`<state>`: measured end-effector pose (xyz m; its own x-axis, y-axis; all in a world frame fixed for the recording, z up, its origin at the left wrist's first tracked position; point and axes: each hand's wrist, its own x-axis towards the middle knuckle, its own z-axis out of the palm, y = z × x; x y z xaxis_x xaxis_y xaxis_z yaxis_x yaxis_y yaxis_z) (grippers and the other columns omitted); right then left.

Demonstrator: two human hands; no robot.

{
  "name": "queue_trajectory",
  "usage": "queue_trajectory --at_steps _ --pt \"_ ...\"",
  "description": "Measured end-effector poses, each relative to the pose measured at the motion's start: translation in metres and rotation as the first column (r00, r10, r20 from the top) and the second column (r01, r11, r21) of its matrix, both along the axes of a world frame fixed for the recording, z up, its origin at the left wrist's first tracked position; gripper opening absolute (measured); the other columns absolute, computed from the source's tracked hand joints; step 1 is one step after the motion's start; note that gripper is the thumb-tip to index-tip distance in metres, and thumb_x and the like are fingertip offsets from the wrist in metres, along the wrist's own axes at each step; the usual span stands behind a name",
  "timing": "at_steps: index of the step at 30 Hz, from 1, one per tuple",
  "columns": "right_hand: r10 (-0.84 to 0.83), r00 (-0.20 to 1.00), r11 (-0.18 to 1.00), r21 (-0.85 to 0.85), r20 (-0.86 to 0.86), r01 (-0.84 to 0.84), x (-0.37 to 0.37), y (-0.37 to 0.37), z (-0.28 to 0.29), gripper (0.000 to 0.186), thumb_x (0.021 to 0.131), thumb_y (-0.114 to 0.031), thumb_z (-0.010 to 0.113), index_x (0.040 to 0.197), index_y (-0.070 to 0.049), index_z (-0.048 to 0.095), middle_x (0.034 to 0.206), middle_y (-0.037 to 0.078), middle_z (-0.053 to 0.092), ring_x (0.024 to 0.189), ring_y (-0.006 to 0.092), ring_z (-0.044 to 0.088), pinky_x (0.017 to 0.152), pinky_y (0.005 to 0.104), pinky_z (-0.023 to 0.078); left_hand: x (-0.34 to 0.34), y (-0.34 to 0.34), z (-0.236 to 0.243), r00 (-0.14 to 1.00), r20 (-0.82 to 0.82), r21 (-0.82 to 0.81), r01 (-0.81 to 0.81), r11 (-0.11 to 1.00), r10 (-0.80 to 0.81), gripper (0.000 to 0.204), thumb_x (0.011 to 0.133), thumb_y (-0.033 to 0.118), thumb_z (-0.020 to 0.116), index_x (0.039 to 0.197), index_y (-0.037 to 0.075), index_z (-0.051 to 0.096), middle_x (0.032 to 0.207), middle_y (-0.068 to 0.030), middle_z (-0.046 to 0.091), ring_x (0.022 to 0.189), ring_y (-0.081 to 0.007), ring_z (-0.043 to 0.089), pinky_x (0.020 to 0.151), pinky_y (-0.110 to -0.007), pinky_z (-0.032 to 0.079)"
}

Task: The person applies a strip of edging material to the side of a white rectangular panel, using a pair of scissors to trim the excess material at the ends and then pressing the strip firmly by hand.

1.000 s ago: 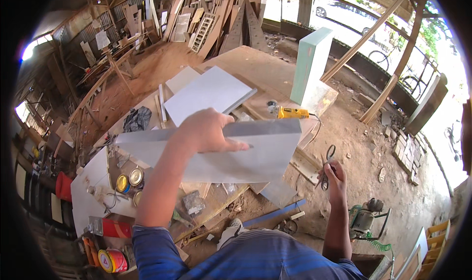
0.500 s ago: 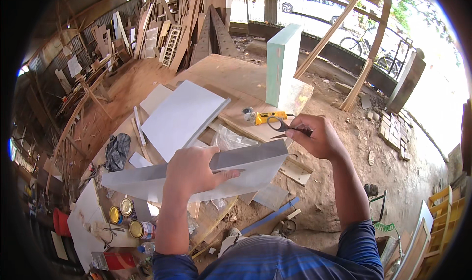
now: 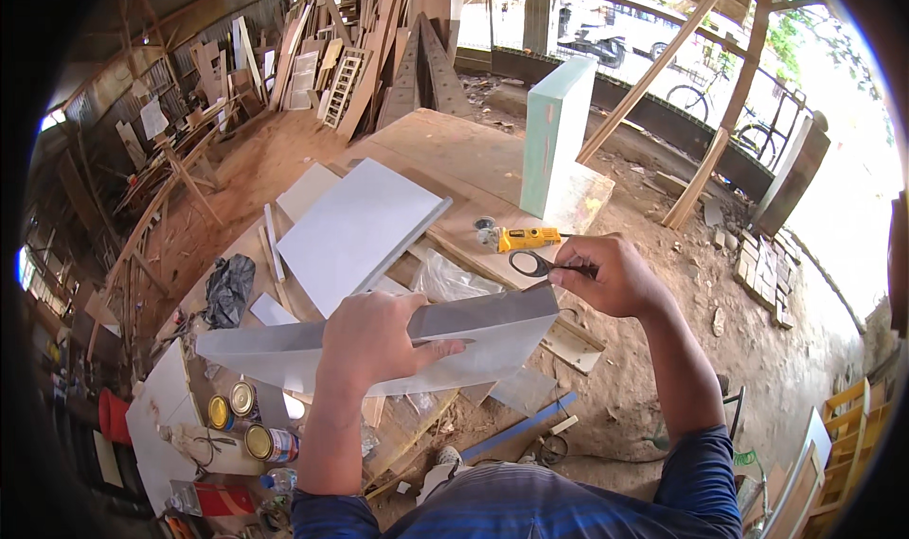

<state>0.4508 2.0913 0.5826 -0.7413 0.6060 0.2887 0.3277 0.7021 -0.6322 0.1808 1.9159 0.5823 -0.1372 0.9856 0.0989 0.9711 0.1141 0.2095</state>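
My left hand [image 3: 371, 342] is clamped over the long edge of a pale board [image 3: 488, 357], its thumb against the whitish face. The board's narrow side is grey and its right end tapers to a corner. In my right hand [image 3: 611, 274] is a pair of scissors [image 3: 524, 264], with one dark finger loop showing on the left. Their blades point down and are partly hidden, close to the board's right-hand corner. Whether they touch it, I cannot tell.
Beyond the board lies a yellow power tool [image 3: 526, 239] on the wooden table [image 3: 436, 146], near an upright pale green panel [image 3: 544, 141]. A white panel [image 3: 365, 227] and clear plastic [image 3: 450, 277] lie nearer. Paint cans [image 3: 270, 442] stand at lower left.
My right hand has lowered the scissors slightly toward the board's right corner, and they have turned. My left hand keeps its grip. The whole view has shifted a little.
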Motion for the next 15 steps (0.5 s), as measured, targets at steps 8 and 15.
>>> queue_trajectory --at_steps 8,15 --pt "0.049 0.999 0.993 0.111 -0.016 -0.046 -0.003 0.008 -0.006 0.017 0.089 -0.020 0.076 0.095 -0.005 0.070 0.081 0.013 0.073 0.073 0.0278 0.072 0.066 0.0378 0.054 -0.002 0.005 -0.002 1.000 0.009 0.035 0.007 0.999 -0.007 0.084 0.064 0.078 0.077 0.105 0.005 0.077 0.083 -0.0175 0.074 0.085 -0.0361 0.073 0.079 -0.044 0.057" --pt "0.049 0.998 0.992 0.117 0.032 -0.053 0.006 0.005 -0.003 0.017 0.089 -0.021 0.075 0.093 -0.005 0.070 0.080 0.013 0.073 0.071 0.0289 0.071 0.065 0.0383 0.054 -0.003 0.011 -0.002 0.999 0.037 0.041 0.006 0.999 -0.007 0.082 0.063 0.077 0.078 0.103 0.005 0.077 0.082 -0.0176 0.074 0.084 -0.0365 0.073 0.077 -0.044 0.057"
